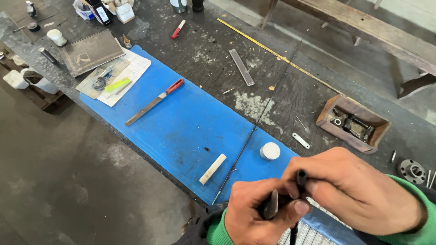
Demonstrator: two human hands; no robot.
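Note:
My left hand (259,211) is closed around a small dark metal tool, its flat tip showing between thumb and fingers. My right hand (354,188) pinches a thin black rod (301,178) upright, just above the left thumb. Both hands meet at the bottom right, over the near edge of a blue mat (181,122). A long thin black rod (259,120) lies diagonally across the bench, its near end close to my left hand. A white round cap (270,150) and a cream rectangular stick (212,169) lie on the mat just beyond my hands.
A red-handled flat file (154,102) lies on the mat's left part. Papers, a brown notebook (91,52) and small containers crowd the far left. A wooden box (353,123) of metal parts sits right, a metal flange (412,170) beside it. A flat steel bar (241,67) lies beyond.

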